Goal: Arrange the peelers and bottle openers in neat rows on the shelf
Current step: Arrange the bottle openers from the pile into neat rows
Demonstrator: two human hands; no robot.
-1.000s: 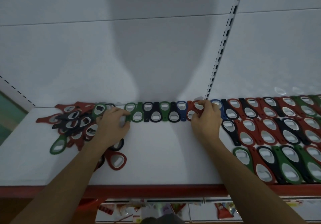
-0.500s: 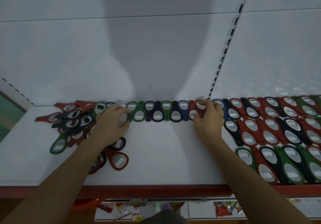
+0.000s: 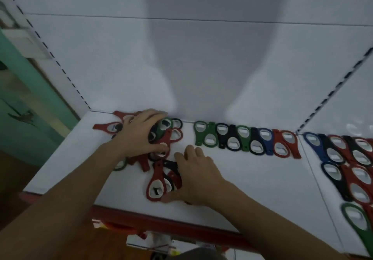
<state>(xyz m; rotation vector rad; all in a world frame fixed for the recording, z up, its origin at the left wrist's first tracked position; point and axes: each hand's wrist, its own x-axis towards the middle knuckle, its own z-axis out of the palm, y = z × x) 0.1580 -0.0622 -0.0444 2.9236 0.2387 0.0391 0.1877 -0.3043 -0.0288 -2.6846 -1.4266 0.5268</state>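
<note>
A loose pile of red, green and black bottle openers [image 3: 171, 136] lies at the back left of the white shelf [image 3: 252, 181]. My left hand [image 3: 139, 136] lies over this pile, with fingers and thumb curled round several openers. A smaller cluster, led by a red opener [image 3: 155, 181], lies nearer the front edge. My right hand [image 3: 195, 177] covers its right side, thumb against the red opener's head and fingers curved over the black ones. Along the back wall stands a neat row of openers [image 3: 246, 140] in green, black, blue and red.
The adjoining shelf section on the right holds several tidy rows of openers [image 3: 355, 164]. A slotted upright [image 3: 333, 92] divides the two sections. The shelf has a red front edge [image 3: 161, 221], with goods visible below it. A teal wall [image 3: 30, 98] stands at the left.
My right hand left the right end of the back row and came down onto the front cluster at the left. My left hand moved further over the pile. The view turned left.
</note>
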